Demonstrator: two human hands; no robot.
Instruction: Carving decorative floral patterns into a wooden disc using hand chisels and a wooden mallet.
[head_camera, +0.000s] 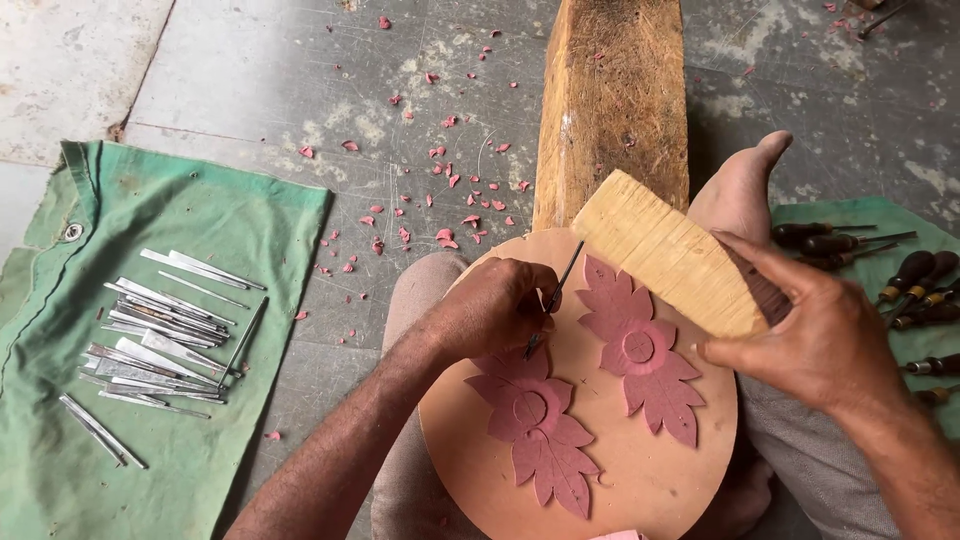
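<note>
Left hand (495, 310) pinches a thin steel chisel (552, 298) upright on the round tan carving board (640, 470), near its top edge. Right hand (815, 345) grips the pale wooden mallet (668, 255). Mid-carving, I'd say; next wants a light, square tap.

The left hand (495, 310) covers the lower part of the thin chisel (553, 297) and a bit of the near flower carving (535, 425), so how its tip sits on the round board (640, 470) cannot be seen. The right hand (815, 335) hides the handle of the wooden mallet (665, 250). The board's bottom edge and the wooden block (612, 100) at the top are cut off, and the dark-handled tools (915, 285) on the right cloth's edge run out of the picture.
</note>
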